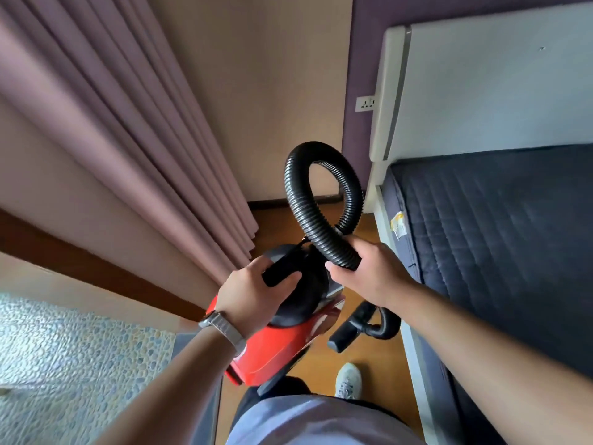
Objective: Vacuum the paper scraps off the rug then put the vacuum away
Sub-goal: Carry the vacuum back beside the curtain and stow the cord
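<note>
- Orange-brown wooden floor [276, 226] runs up the middle of the frame, with mauve pleated curtains [112, 123] upper left and a dark quilted mattress [497, 236] at right.
- The red canister vacuum with a black top [282, 351] hangs at centre, off the floor.
- The left hand [253, 290] is wrapped round its black handle [282, 268].
- The right hand [369, 271] grasps the black ribbed hose [296, 197], which loops upward.
- The black nozzle [345, 337] dangles below the right wrist.
</note>
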The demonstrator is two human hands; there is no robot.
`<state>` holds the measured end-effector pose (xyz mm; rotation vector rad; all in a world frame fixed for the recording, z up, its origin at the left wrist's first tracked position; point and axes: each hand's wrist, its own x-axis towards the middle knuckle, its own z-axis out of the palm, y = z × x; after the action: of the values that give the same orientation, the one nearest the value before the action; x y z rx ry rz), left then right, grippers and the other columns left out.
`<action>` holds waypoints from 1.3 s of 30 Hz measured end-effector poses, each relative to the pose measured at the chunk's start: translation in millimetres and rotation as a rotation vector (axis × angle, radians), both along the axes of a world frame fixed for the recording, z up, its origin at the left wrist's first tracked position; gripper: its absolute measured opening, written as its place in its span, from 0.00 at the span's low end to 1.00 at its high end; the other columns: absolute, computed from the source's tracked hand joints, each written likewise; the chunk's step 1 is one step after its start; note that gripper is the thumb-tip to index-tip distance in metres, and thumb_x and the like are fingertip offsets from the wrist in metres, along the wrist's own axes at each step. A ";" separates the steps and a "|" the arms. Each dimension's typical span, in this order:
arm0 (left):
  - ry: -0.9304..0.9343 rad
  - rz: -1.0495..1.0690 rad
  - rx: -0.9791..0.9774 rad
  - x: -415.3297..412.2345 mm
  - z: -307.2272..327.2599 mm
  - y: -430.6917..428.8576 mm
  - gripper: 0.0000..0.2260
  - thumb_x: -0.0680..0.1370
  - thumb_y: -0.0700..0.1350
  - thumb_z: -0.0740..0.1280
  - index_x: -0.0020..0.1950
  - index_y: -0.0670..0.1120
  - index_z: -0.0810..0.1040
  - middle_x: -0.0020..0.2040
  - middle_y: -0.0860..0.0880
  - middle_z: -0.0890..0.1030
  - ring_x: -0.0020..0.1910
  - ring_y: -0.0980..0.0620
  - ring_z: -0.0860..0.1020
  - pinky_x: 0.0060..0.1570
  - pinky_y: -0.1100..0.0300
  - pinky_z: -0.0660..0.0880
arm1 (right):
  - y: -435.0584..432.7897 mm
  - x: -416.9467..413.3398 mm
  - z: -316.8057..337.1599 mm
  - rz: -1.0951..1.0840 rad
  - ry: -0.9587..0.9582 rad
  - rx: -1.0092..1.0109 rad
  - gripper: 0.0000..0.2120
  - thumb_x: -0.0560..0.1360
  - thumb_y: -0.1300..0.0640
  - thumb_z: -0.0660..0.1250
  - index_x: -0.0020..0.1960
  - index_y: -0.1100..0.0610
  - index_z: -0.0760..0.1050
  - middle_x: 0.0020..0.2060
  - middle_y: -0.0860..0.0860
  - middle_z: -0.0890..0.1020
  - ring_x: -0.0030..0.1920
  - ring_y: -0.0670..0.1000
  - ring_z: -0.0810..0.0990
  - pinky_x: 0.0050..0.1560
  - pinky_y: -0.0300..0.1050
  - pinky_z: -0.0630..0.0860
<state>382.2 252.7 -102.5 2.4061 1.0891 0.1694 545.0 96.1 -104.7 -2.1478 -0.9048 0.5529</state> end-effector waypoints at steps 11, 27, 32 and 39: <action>-0.021 -0.003 -0.039 128.0 -13.9 56.2 0.18 0.67 0.72 0.63 0.41 0.58 0.74 0.31 0.56 0.78 0.34 0.53 0.78 0.31 0.59 0.73 | 60.3 134.5 -1.0 0.033 -0.070 -0.039 0.09 0.71 0.46 0.73 0.46 0.41 0.73 0.33 0.45 0.80 0.35 0.44 0.79 0.34 0.34 0.71; 0.031 -0.086 -0.117 318.2 -39.8 197.4 0.18 0.72 0.67 0.66 0.45 0.53 0.75 0.34 0.53 0.78 0.34 0.53 0.77 0.29 0.61 0.68 | 189.2 317.3 -30.4 0.020 -0.156 -0.062 0.13 0.70 0.47 0.75 0.52 0.52 0.80 0.30 0.42 0.78 0.31 0.42 0.78 0.33 0.30 0.69; 0.056 -0.063 -0.121 346.1 -41.4 221.7 0.19 0.72 0.68 0.65 0.46 0.53 0.75 0.35 0.52 0.79 0.35 0.54 0.78 0.36 0.55 0.76 | 213.8 350.2 -35.2 0.056 -0.137 -0.025 0.14 0.70 0.46 0.74 0.51 0.52 0.80 0.30 0.38 0.75 0.31 0.38 0.76 0.35 0.31 0.69; 0.121 -0.001 -0.114 386.6 -45.6 242.9 0.19 0.73 0.69 0.62 0.47 0.53 0.75 0.36 0.53 0.79 0.36 0.55 0.78 0.37 0.52 0.77 | 251.5 401.9 -42.0 0.139 -0.002 -0.102 0.13 0.72 0.46 0.74 0.55 0.45 0.77 0.36 0.40 0.79 0.38 0.41 0.79 0.38 0.30 0.73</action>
<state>768.8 495.6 -148.1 2.3400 1.1192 -0.0383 946.9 347.5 -146.7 -2.1867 -1.0537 0.6791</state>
